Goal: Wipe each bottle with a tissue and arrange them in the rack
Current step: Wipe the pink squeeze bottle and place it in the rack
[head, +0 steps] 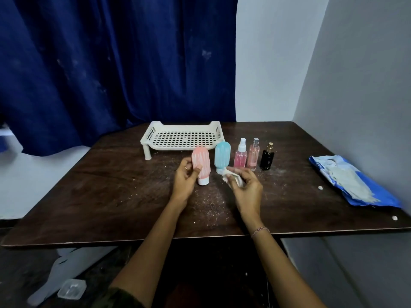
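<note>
- The left hand (185,177) grips the pink bottle (201,162) low on its body, with the thumb across the front. The bottle is cap-down and leans slightly. I cannot tell whether its white cap touches the table (111,185).
- The right hand (246,188) pinches a crumpled white tissue (232,175) in curled fingers, just right of the pink bottle.
- The tissue hides the cap of the teal bottle (222,155) standing behind it; contact is unclear.
- Further right stand a spray bottle (240,155), a pink perfume bottle (253,154) and a black bottle (267,157). Their labels are too small to read.
- The white rack (182,136) sits by the far edge, with only its near-left leg visible. All five bottles stand nearer than it.
- A blue tissue pack (353,181) lies near the right edge, where the frame cuts off the table.
- Open, crumb-speckled tabletop lies left of the hands and toward the near edge.
</note>
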`<state>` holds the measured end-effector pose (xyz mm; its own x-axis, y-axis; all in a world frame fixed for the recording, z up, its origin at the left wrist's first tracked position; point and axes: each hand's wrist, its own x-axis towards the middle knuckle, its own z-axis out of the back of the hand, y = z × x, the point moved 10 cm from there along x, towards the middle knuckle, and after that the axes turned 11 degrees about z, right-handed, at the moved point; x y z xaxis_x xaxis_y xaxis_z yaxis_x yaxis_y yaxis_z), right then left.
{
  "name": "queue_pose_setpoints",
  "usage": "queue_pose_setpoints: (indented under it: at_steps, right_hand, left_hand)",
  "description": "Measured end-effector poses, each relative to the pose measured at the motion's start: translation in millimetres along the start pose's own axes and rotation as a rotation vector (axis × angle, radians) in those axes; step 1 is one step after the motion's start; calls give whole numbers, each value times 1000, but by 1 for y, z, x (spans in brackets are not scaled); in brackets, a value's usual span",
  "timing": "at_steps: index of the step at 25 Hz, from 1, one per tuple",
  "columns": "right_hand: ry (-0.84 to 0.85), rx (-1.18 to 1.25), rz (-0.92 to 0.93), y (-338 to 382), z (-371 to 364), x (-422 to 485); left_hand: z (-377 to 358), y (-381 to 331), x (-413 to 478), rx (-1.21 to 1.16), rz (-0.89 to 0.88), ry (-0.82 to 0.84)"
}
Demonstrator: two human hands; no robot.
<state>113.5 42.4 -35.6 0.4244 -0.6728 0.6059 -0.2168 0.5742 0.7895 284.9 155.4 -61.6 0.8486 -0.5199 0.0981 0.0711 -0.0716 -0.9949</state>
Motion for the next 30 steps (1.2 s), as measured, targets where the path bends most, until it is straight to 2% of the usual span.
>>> queue_pose_setpoints:
  at_steps: [4,7,16,19,23,28,30]
  right_hand:
    - [-8,69,112,27,-25,18]
    - [-60,31,181,33,-37,33]
    - [-140,20,178,5,-45,31]
    - [-97,24,193,7,-49,30]
    - [-63,26,221,12,-53,27]
    - [20,-12,367,30,-61,22]
    - [-11,-10,325,23,-58,26]
  left_hand:
    - [-2,-2,-6,-76,-7,42]
    - [-7,-3,-8,-84,-14,91]
    - [-19,-6,-8,-98,-64,212]
    - [-19,-4,-6,-86,-50,222]
    - [-26,1,-6,-186,-1,316]
    - [-26,2,-4,-339,31,380]
    - [-28,1,-5,-343,43,387]
